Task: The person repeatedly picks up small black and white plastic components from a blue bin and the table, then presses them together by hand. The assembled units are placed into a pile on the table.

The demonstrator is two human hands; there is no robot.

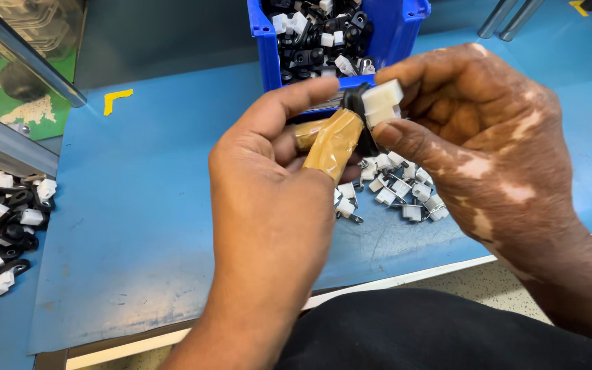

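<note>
My left hand (272, 185) and my right hand (477, 130) meet above the blue table, in front of a blue bin (399, 34). Between them they pinch one small part: a white plastic block (381, 101) joined to a black clip (358, 109). The right thumb and forefinger grip the white block. The left thumb and a finger wrapped in tan tape (334, 144) press on the black clip. The bin is filled with several similar black and white parts.
A loose pile of small white and metal pieces (399, 188) lies on the blue mat (138, 226) under my hands. A heap of assembled black and white parts (1, 226) sits at the left edge. A yellow corner mark (116, 99) is on the mat.
</note>
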